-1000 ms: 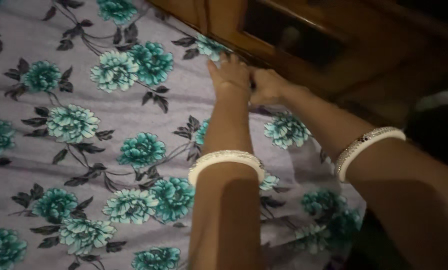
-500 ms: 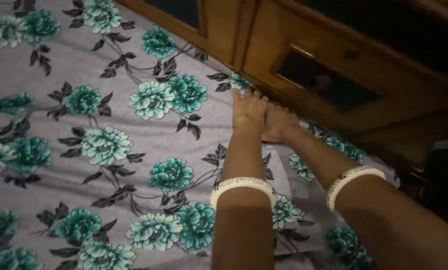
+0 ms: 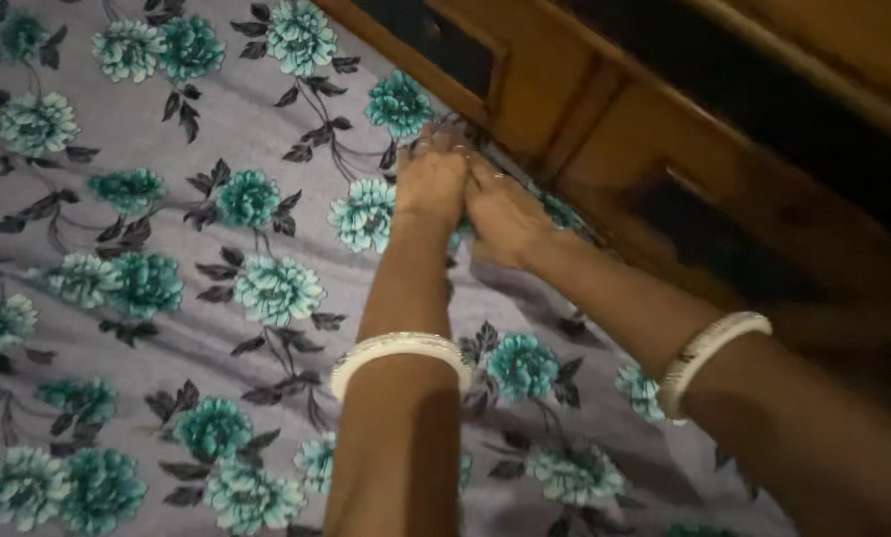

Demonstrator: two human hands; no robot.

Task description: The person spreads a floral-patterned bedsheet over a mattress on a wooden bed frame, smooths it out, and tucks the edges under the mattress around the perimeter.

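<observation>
A lilac bedsheet (image 3: 167, 328) printed with teal flowers and dark leaves covers the mattress. My left hand (image 3: 430, 179) and my right hand (image 3: 505, 219) lie side by side at the sheet's far edge, where it meets the wooden headboard (image 3: 565, 89). The fingertips of both hands press down into the gap between sheet and wood and are partly hidden there. Each forearm wears a white bangle: the left bangle (image 3: 400, 350) and the right bangle (image 3: 709, 348). Whether the fingers pinch the cloth or only push it is hard to see.
The headboard has recessed dark panels (image 3: 435, 40) and runs diagonally from top centre to the right. The sheet shows soft creases across the left side. The right edge of the view is dark.
Both hands have slid along the headboard edge, staying together at the sheet's border. The camera has shifted, so more of the sheet shows at the left.
</observation>
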